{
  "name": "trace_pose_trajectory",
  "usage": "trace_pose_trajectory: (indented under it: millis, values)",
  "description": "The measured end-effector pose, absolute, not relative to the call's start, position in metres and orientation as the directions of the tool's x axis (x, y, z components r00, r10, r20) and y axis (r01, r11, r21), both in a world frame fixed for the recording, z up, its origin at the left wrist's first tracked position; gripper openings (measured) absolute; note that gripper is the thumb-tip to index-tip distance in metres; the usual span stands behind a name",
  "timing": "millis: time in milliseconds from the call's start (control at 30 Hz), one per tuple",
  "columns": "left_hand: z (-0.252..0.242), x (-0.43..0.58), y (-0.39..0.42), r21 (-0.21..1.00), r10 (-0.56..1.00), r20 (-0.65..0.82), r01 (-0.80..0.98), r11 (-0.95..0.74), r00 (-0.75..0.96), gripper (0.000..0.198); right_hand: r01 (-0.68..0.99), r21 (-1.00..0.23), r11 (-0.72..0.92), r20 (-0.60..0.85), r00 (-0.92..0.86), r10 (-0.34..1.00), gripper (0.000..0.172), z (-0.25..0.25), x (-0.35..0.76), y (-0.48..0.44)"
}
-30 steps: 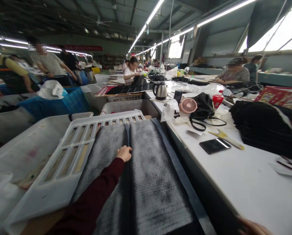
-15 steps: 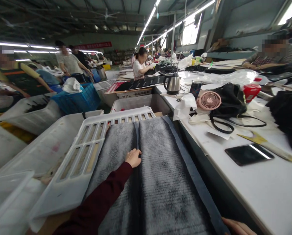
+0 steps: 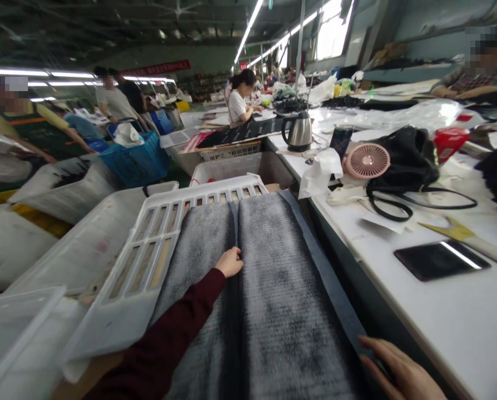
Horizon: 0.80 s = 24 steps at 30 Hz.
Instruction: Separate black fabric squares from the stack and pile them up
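Note:
Two long grey-black fabric panels lie side by side in front of me, with a dark gap between them. A blue-grey strip runs along their right edge. My left hand, in a dark red sleeve, rests at the gap near the middle. Its fingers are closed and bent down against the fabric edge; the tips are hidden. My right hand is at the lower right beside the strip, fingers stretched out and apart, touching the edge.
A white slotted plastic crate lies under the panels, beside more white bins. On the white table at right are a dark tablet, a pink fan, a black bag and a kettle. Several people work beyond.
My right hand has come further into view, moving forward along the right edge of the fabric. My left hand stays at the gap. The view has shifted slightly.

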State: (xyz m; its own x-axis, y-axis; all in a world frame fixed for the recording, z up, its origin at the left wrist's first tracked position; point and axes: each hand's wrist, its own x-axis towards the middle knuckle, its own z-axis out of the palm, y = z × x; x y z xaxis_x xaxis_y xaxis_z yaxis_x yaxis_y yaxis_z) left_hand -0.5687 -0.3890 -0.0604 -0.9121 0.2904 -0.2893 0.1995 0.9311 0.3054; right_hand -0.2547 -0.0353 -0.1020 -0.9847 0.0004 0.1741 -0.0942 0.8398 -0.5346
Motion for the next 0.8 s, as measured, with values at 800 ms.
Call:
trace_pose_trajectory:
  millis: [800]
  values:
    - [-0.093, -0.572, -0.39, 0.372, 0.173, -0.361, 0.029, 0.928, -0.916, 0.034, 0.207, -0.616, 0.76, -0.103, -0.978, 0.183, 0.041, -0.095, -0.189, -0.054]
